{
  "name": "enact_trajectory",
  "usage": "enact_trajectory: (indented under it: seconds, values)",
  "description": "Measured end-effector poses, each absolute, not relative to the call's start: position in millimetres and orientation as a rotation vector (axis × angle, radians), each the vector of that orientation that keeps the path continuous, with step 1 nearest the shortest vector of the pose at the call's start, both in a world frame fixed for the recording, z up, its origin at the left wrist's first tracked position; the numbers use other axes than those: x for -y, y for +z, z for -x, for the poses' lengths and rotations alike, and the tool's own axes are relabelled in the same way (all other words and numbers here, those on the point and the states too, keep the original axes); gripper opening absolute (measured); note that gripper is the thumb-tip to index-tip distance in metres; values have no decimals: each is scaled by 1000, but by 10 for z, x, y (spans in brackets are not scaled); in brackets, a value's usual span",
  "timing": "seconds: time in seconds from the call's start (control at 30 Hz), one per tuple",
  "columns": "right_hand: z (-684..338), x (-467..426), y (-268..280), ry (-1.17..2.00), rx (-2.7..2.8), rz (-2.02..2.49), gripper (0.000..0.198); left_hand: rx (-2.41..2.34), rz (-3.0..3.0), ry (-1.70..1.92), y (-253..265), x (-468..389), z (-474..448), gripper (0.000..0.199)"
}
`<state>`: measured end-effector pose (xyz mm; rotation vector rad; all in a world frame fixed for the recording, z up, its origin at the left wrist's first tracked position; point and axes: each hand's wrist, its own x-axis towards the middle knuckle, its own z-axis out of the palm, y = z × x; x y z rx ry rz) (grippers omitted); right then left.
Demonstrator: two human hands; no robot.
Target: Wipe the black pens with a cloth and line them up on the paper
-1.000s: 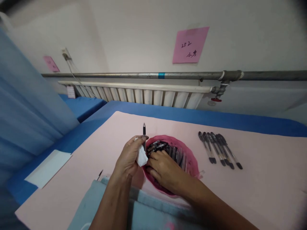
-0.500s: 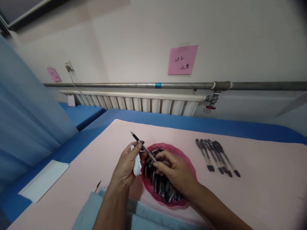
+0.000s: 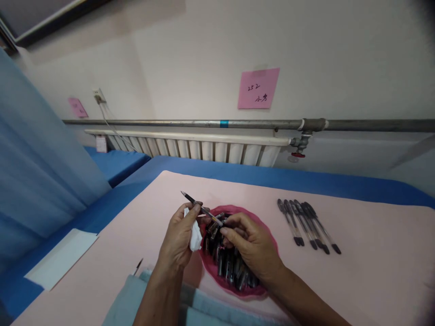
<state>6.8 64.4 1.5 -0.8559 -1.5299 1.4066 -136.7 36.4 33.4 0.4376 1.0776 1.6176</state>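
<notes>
My left hand (image 3: 178, 235) is closed around the barrel of a gel pen (image 3: 212, 216) with a clear body and a black grip. Its bare tip points up and to the left. A crumpled white tissue (image 3: 195, 235) is tucked in the same hand. My right hand (image 3: 253, 242) pinches the rear end of the pen between thumb and forefinger, where a small dark part shows. Both hands are above a pink scalloped basket (image 3: 234, 293) filled with black pen parts (image 3: 229, 265), which look like caps.
Several capped pens (image 3: 307, 224) lie side by side on the pink sheet (image 3: 367, 253) at the right. A white paper (image 3: 61, 258) lies at the left. Another pen tip (image 3: 138, 266) sticks out by a light blue cloth (image 3: 124, 294). Behind the blue bed edge stands a radiator (image 3: 200, 147).
The pen has tilted flatter, its tip shifting slightly left and down. My right fingers have moved slightly right at its rear end, where a dark part now shows.
</notes>
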Motion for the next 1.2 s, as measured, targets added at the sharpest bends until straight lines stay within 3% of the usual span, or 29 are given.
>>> enact_trajectory:
  seconds: [0.3, 0.5, 0.73, 0.97, 1.1, 1.2]
  values:
    - [-85, -647, -33, 1319, 1559, 864, 2, -1129, -495, 1635, 324, -368, 1325, 27]
    - [-145, -667, -35, 1037, 1749, 908, 3, -1168, -542, 1611, 267, -374, 1285, 26]
    - [-111, -672, -8, 1332, 1706, 837, 13, -1155, -529, 1615, 265, -378, 1301, 28]
    - [-165, -665, 40, 688, 2107, 923, 7, -1147, -527, 1604, 243, -399, 1306, 26]
    - [-182, -673, 43, 583, 2266, 857, 21, -1147, -525, 1609, 235, -395, 1308, 25]
    - [-186, -673, 30, 526, 2273, 895, 12, -1159, -544, 1613, 225, -387, 1309, 23]
